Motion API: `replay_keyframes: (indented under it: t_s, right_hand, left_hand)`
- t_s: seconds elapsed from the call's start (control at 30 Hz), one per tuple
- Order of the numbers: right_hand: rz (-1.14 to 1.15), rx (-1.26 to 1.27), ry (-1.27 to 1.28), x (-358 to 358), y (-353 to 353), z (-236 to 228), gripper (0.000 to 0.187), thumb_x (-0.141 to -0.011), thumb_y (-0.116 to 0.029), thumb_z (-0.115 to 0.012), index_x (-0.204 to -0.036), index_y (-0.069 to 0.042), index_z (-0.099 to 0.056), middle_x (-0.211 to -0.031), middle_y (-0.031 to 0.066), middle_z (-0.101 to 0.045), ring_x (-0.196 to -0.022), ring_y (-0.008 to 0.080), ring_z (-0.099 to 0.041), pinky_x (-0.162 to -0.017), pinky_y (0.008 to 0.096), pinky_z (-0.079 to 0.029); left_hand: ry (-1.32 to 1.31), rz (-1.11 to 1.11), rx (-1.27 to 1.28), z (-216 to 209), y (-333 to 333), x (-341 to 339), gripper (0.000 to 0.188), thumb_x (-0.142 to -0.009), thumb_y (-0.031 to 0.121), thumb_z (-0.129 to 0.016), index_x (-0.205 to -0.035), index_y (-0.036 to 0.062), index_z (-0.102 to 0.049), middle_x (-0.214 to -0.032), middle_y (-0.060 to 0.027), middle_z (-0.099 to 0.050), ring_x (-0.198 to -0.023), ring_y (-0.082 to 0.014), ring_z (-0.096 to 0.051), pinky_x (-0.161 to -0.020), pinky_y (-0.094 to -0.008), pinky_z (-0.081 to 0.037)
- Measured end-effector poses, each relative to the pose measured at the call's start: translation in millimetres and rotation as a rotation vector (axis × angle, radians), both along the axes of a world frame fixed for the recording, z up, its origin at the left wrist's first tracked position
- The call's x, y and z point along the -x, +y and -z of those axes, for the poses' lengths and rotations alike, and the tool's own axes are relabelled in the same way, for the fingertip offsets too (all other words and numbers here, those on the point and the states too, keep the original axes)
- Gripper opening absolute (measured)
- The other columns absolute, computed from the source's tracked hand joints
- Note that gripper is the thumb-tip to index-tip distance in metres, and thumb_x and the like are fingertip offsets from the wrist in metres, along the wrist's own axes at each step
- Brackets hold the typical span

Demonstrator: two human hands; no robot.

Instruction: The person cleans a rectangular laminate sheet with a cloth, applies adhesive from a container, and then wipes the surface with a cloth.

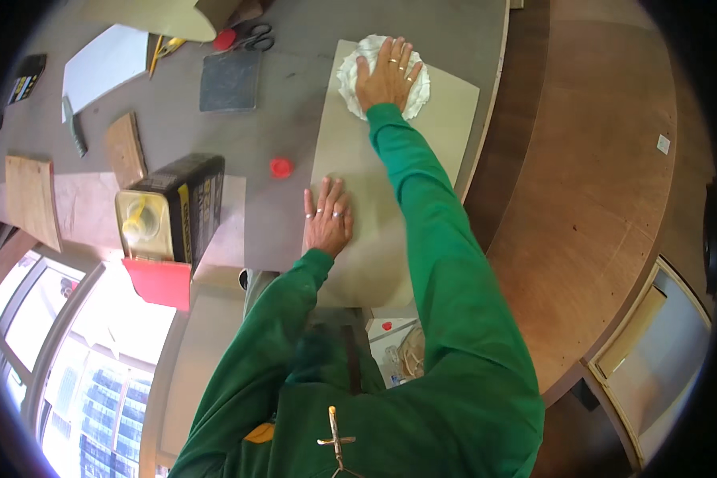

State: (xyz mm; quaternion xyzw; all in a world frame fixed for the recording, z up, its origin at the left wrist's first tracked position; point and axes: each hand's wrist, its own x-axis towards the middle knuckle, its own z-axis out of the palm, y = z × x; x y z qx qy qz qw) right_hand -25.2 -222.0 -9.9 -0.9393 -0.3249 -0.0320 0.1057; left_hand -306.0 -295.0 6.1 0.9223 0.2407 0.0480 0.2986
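Observation:
A long beige sheet lies on the grey table in front of me. My right hand rests flat on a crumpled white cloth at the far end of the sheet, its fingers stretched out and pressing the cloth down. What lies under the palm is hidden. Nearer to me, my left hand is spread on the sheet close to its left edge, holding nothing. A small red cap sits on the table just beyond the sheet, up and left of that hand.
To the left stands a black and gold metal can with a yellow spout. Wooden blocks, a knife, white paper, a dark square plate and scissors lie beyond. A brown wooden surface is on the right.

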Motion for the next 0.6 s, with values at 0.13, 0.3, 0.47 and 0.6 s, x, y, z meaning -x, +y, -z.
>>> replay_keyframes:
  t_s: [0.13, 0.3, 0.47, 0.6]
  right_hand:
    - [-0.18, 0.121, 0.234, 118.2, -52.5, -4.5, 0.076, -0.096, -0.049, -0.049, -0.155, -0.004, -0.029, -0.164, 0.0179, -0.017, -0.153, 0.0335, -0.009, -0.121, 0.0573, 0.0]
    - [-0.154, 0.046, 0.078, 58.1, 5.8, -6.9, 0.072, -0.098, -0.047, -0.045, -0.154, -0.004, -0.031, -0.163, 0.0161, -0.023, -0.153, 0.0317, -0.013, -0.121, 0.0575, -0.003]
    - [-0.091, -0.092, 0.031, 16.1, 58.4, 11.2, 0.073, -0.098, -0.049, -0.045, -0.153, -0.003, -0.033, -0.162, 0.0166, -0.024, -0.153, 0.0314, -0.014, -0.12, 0.0585, -0.004]
    - [-0.172, 0.036, 0.139, 114.1, -26.0, 0.9, 0.074, -0.097, -0.048, -0.046, -0.153, -0.002, -0.032, -0.163, 0.0171, -0.022, -0.152, 0.0342, -0.014, -0.12, 0.0592, -0.002]
  left_hand:
    - [-0.045, -0.063, 0.022, 10.3, 9.0, 8.8, 0.029, -0.092, 0.016, -0.058, -0.121, 0.012, -0.052, -0.143, -0.0088, -0.047, -0.147, -0.028, -0.03, -0.12, -0.0598, -0.012]
    - [-0.071, -0.032, 0.027, -3.5, 2.5, 2.2, 0.028, -0.092, 0.016, -0.058, -0.119, 0.0128, -0.052, -0.135, -0.0062, -0.051, -0.146, -0.0262, -0.033, -0.121, -0.0592, -0.011]
    - [-0.11, -0.024, 0.042, -2.3, 3.4, -2.2, 0.025, -0.093, 0.016, -0.057, -0.117, 0.0131, -0.053, -0.136, -0.0049, -0.05, -0.144, -0.0256, -0.037, -0.121, -0.0589, -0.012]
    - [-0.1, -0.091, 0.057, 15.6, 7.5, 17.9, 0.021, -0.092, 0.017, -0.059, -0.112, 0.0113, -0.055, -0.128, -0.0059, -0.055, -0.14, -0.0252, -0.041, -0.12, -0.0597, -0.013]
